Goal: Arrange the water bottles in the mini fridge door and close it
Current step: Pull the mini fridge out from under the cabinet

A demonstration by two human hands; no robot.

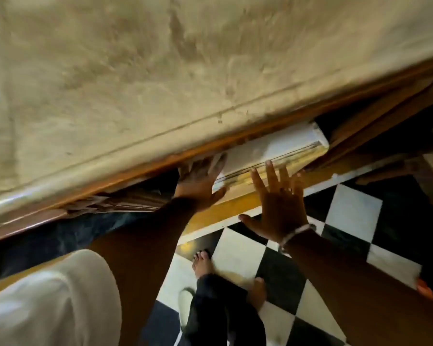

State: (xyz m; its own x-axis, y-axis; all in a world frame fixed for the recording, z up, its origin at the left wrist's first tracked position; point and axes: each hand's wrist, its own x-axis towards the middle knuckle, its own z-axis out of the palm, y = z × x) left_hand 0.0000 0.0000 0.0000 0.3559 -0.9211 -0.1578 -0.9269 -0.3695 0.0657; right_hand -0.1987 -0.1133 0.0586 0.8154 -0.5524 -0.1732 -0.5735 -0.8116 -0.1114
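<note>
The white mini fridge (268, 148) sits under a counter, and I look down on its top. A seam with a yellowish strip (273, 168) runs along its front edge, where the door meets the body; the door looks shut or nearly so. My left hand (200, 182) lies flat against the fridge's left end, fingers apart. My right hand (279, 204) is spread wide in front of the door, fingertips at the seam, with a bracelet on the wrist. Neither hand holds anything. No water bottles are visible.
A beige stone countertop (160, 71) with a wooden edge (135, 168) fills the upper view. Flat cardboard (115, 203) lies under it to the left. Wooden framing (375, 128) stands right of the fridge. Below are black-and-white floor tiles (353, 208) and my bare feet (204, 262).
</note>
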